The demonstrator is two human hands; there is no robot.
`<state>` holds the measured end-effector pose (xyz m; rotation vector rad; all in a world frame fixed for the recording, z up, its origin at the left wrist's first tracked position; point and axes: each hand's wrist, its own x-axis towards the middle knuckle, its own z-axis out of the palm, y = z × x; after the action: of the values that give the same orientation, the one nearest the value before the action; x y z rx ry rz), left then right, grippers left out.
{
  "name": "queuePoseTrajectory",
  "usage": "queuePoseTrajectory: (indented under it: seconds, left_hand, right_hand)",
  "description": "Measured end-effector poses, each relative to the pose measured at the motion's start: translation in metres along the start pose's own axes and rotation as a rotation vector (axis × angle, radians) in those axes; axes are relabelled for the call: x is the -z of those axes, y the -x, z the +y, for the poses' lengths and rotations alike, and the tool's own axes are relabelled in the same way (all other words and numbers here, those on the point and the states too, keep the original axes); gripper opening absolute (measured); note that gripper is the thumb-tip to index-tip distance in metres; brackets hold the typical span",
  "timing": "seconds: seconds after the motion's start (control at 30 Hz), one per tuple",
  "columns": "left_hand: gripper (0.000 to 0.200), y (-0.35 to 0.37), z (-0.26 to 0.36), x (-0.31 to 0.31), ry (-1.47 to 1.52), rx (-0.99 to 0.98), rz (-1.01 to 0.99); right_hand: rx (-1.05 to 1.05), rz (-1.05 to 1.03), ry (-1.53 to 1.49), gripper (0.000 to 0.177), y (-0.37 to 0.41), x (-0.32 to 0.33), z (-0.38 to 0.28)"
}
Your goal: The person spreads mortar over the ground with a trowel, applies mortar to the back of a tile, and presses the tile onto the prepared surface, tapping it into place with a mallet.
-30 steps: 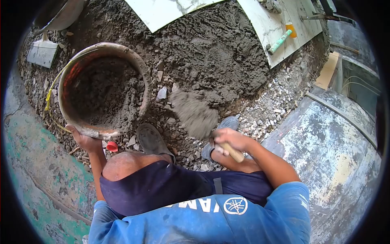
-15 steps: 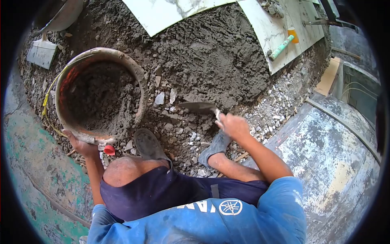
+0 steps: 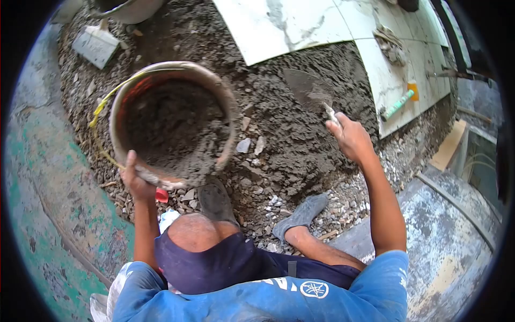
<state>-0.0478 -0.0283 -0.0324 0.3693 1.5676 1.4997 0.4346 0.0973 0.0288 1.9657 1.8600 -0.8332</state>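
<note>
My left hand (image 3: 138,180) is closed on the near rim of a mortar-crusted bucket (image 3: 230,115), which tilts with its mouth toward me. Dark wet mortar (image 3: 169,121) fills much of its inside. A yellow cord handle (image 3: 102,104) hangs along the bucket's left side. My right hand (image 3: 352,140) is wrapped around the handle of a trowel (image 3: 307,88). The trowel's blade lies flat over the spread mortar bed (image 3: 279,137), just below the white marble-look tiles (image 3: 289,27).
A green-handled tool (image 3: 398,105) and a grey cloth or glove (image 3: 390,45) lie on the right tiles. A wide scraper (image 3: 96,45) and another bucket (image 3: 129,11) are at upper left. My shoes rest on loose gravel (image 3: 263,206), near a red plastic piece (image 3: 161,195).
My right hand has carried the trowel forward and right, from the gravel edge up onto the mortar bed. The left hand stays on the bucket rim. The view has shifted.
</note>
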Motion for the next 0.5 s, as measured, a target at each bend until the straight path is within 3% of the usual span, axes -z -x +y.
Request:
queuePoseTrajectory:
  seconds: [0.03,0.13,0.23,0.27,0.3,0.4,0.47,0.5]
  left_hand:
    - [0.034,0.004,-0.001,0.009,-0.056,0.073,-0.025]
    - [0.024,0.024,0.020,-0.053,0.014,-0.029,0.048]
    - [0.027,0.030,0.023,-0.075,0.065,-0.092,-0.039]
    - [0.034,0.027,0.010,-0.057,-0.019,0.005,-0.042]
    - [0.033,0.024,0.002,-0.066,-0.072,-0.145,-0.057]
    - [0.029,0.023,0.007,-0.090,-0.047,-0.258,-0.030]
    - [0.031,0.021,0.002,-0.072,-0.055,-0.199,0.002]
    - [0.033,0.019,-0.002,-0.067,-0.065,-0.145,0.028]
  right_hand:
    - [0.059,0.017,0.052,0.040,0.015,0.012,-0.031]
    - [0.352,0.092,0.337,0.022,0.035,0.029,-0.109]
    - [0.412,0.204,0.347,0.018,0.002,0.017,-0.161]
    - [0.427,0.151,0.351,0.024,-0.020,0.004,-0.176]
    - [0.438,0.092,0.354,0.030,-0.036,-0.014,-0.186]
    - [0.566,-0.098,0.185,0.025,-0.040,-0.044,-0.196]
    - [0.498,-0.438,-0.003,0.029,-0.024,-0.045,-0.200]
    - [0.496,-0.484,-0.026,0.030,-0.009,-0.048,-0.206]
